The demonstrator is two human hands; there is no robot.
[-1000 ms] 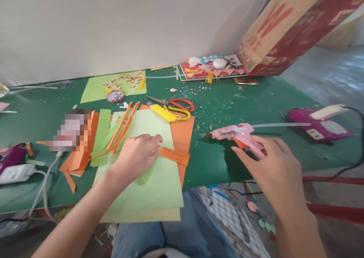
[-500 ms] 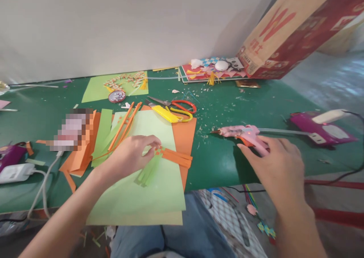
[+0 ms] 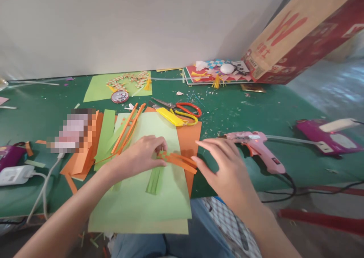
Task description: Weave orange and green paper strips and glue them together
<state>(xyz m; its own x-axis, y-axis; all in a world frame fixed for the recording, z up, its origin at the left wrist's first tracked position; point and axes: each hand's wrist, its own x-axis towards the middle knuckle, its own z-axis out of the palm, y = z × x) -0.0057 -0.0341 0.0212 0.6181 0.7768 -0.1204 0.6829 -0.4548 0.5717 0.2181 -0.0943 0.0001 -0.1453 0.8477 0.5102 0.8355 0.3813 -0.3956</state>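
Observation:
My left hand (image 3: 142, 155) rests on a light green paper sheet (image 3: 142, 197) with its fingers pinched on a small weave of orange strips (image 3: 179, 161) and green strips (image 3: 155, 180). My right hand (image 3: 227, 170) hovers just right of the orange strips, fingers stretched out and holding nothing. A pink glue gun (image 3: 256, 146) lies on the green table (image 3: 241, 110) to the right of that hand, with its cord trailing off the front edge.
Scissors with red and yellow handles (image 3: 178, 112) lie beyond the sheet. Loose orange and green strips (image 3: 113, 132) sit at the left, near a white charger (image 3: 15, 174). A purple device (image 3: 330, 138) lies far right. A cardboard box (image 3: 301, 30) leans at the back right.
My right hand has let go of the pink glue gun and moved left toward the orange strips. My left hand stays on the woven strips.

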